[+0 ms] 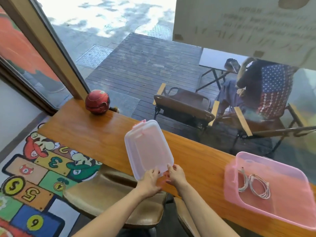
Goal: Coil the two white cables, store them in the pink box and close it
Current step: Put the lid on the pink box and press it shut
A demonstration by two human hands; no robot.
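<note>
A: What's the biggest thing in front of you?

B: The wooden desk (pixel 95 139), which runs along the window from the left to the lower right. You stand at its near edge.

A: And on it?

B: The pink box (pixel 266 200) sits open at your right, well apart from your hands. Both white cables (pixel 254 185) lie coiled inside it, side by side on its floor; whether the two coils touch is hard to tell through the blur.

A: Where's the lid?

B: The translucent pink lid (pixel 147 147) is in front of you, tilted up over the middle of the desk, its far end with the clasp toward the glass. You hold it by the near short edge.

A: How do your hands sit?

B: Your left hand (pixel 151 179) is closed on the lid's near edge, fingers on top. Your right hand (pixel 177 175) grips that edge just beside it.

A: Anything smaller?

B: A red ball-shaped toy (pixel 97 101) rests at the desk's far left, by the window frame.
</note>
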